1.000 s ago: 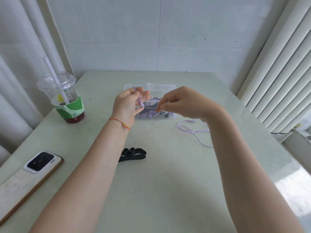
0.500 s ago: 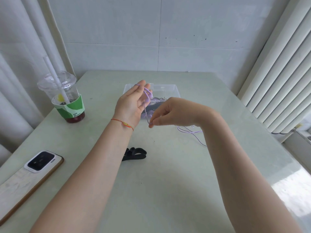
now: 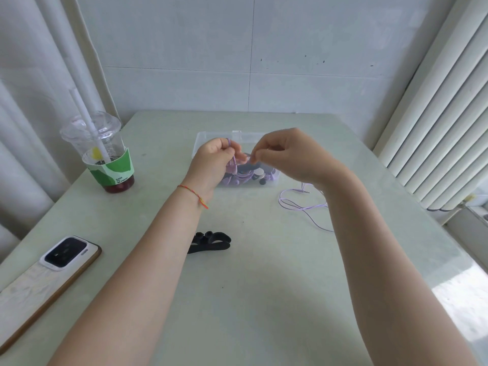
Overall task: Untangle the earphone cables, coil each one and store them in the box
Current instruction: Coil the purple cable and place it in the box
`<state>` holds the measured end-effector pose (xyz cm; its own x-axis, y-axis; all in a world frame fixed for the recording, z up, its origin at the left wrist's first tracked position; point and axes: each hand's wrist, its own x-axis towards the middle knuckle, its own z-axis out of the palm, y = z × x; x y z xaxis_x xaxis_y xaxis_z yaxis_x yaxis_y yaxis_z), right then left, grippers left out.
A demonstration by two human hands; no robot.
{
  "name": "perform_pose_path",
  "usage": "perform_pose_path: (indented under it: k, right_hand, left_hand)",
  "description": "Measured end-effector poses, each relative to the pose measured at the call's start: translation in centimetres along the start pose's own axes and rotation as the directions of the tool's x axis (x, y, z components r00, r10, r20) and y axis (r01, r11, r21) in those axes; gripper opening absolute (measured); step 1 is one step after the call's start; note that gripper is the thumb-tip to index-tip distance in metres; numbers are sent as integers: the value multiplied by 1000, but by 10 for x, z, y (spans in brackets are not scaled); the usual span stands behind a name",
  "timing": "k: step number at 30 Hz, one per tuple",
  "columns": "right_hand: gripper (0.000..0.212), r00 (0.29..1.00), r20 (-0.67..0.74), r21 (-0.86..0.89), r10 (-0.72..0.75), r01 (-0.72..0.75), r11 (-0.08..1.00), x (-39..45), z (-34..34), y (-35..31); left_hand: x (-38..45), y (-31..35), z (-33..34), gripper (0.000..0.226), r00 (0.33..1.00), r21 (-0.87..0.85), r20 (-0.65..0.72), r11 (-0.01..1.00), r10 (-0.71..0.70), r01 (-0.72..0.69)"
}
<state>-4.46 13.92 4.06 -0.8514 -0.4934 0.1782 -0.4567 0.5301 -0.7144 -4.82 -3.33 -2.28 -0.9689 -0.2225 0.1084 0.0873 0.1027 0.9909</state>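
Both hands raised over the clear plastic box (image 3: 200,138) at the far middle of the worktop (image 3: 264,299). Left hand (image 3: 214,161) curled, gripping loops of the purple earphone cable (image 3: 303,206) wound round its fingers. Right hand (image 3: 284,151) pinches the same cable between thumb and fingertip, just beside the left. The loose end trails down behind the right wrist and lies in curves on the worktop, right of the box. Box holds more purple and dark pieces, possibly coiled earphones; too blurred to be sure. Black strap-like item (image 3: 211,243) nearer the camera. Lidded drink cup (image 3: 105,154) far left; phone (image 3: 63,256) lower left.
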Motion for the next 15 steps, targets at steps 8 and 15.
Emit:
perform_pose_path:
  k: [8,15]
  right_hand:
    - [14,959,-278,91,50,-26,996,12,-3,16]
    - [19,990,-99,-18,96,-98,995,14,6,28]
  left_hand:
    - [-14,16,2,30,879,-141,434,949,-197,282]
    - [-24,27,2,24,868,-544,496,785,16,296]
